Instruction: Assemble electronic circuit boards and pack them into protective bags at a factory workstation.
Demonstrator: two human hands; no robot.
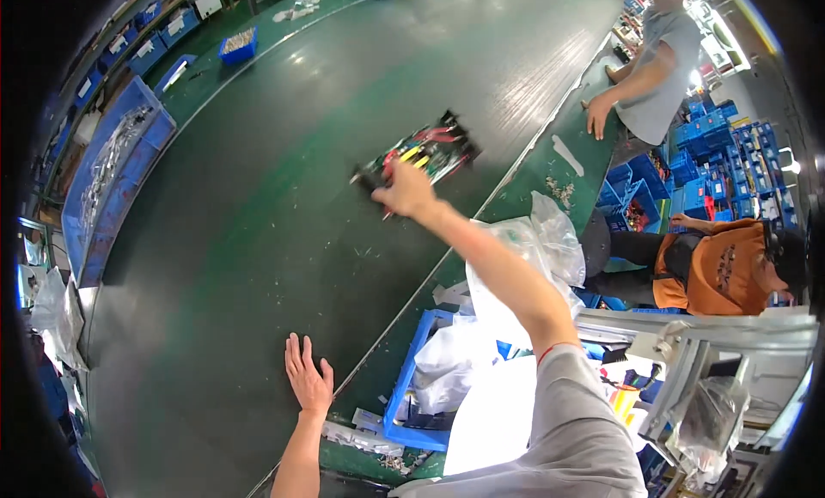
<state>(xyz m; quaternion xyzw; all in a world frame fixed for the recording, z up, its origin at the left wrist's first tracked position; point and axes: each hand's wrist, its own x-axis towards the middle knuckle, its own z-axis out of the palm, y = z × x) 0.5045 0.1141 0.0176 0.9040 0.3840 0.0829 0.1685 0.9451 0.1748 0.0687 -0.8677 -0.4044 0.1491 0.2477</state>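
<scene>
My right hand [406,190] reaches far out over the dark green work surface, its fingers closed on the near left end of a black-framed electronic assembly [438,152]. Red wires, yellow parts and a green board show inside its frame; motion blurs it a little, and its exact kind is unclear. My left hand [309,379] lies flat on the surface near its front edge, fingers stretched out, holding nothing.
A blue crate [399,412] with white plastic bags stands before me. Clear bags [554,240] lie beside my right forearm. Along the far left sits a long blue bin [142,146]. A person in grey [662,77] stands at the far right edge; another wears orange [718,262].
</scene>
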